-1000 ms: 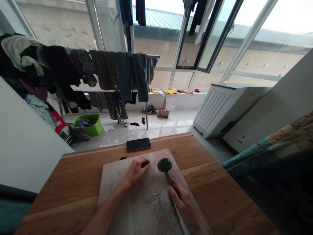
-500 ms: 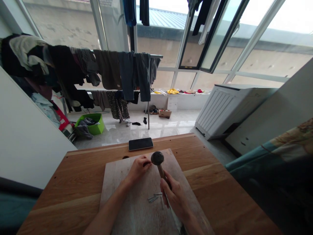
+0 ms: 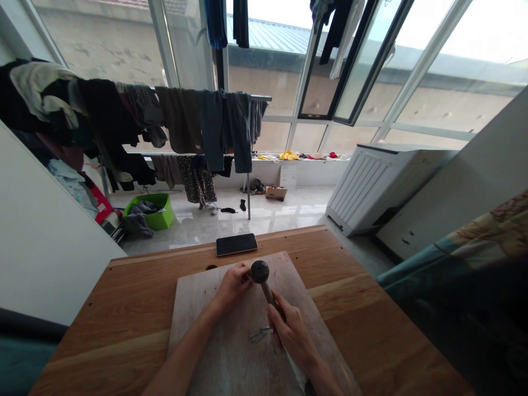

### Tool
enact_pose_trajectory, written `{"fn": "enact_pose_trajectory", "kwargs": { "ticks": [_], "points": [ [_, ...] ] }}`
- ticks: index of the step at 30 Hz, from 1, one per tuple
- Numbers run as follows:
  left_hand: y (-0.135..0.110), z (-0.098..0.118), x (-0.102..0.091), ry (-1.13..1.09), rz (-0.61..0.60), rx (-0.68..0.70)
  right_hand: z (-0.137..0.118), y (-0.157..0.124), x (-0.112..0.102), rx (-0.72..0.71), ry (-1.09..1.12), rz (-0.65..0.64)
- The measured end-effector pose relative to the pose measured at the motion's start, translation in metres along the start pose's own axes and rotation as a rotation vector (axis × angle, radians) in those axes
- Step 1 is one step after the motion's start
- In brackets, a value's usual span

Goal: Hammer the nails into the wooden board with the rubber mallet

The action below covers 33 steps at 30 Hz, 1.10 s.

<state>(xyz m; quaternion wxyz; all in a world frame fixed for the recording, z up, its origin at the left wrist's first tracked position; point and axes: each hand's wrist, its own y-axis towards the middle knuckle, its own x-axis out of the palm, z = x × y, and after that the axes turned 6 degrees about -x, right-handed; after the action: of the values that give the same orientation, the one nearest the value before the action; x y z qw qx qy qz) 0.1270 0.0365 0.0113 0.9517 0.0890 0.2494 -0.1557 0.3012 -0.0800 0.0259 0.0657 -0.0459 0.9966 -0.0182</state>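
Our left hand (image 3: pixel 233 286) pinches a nail upright on the board (image 3: pixel 206 308), our right hand (image 3: pixel 291 330) wraps the hammer (image 3: pixel 260 273) just beside those fingers; spare nails (image 3: pixel 259 334) lie undriven.

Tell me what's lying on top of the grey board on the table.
On the grey board lie loose nails. The left hand rests on it, pinching something hidden beside the hammer that the right hand grips. The arms cover part of the board.
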Motion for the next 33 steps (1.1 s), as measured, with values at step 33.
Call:
{"fn": "enact_pose_trajectory", "kwargs": {
  "ticks": [33],
  "points": [
    [-0.024, 0.009, -0.043, 0.399, -0.079, -0.013, 0.022, -0.027, -0.023, 0.120, -0.099, 0.125]
  ]
}}
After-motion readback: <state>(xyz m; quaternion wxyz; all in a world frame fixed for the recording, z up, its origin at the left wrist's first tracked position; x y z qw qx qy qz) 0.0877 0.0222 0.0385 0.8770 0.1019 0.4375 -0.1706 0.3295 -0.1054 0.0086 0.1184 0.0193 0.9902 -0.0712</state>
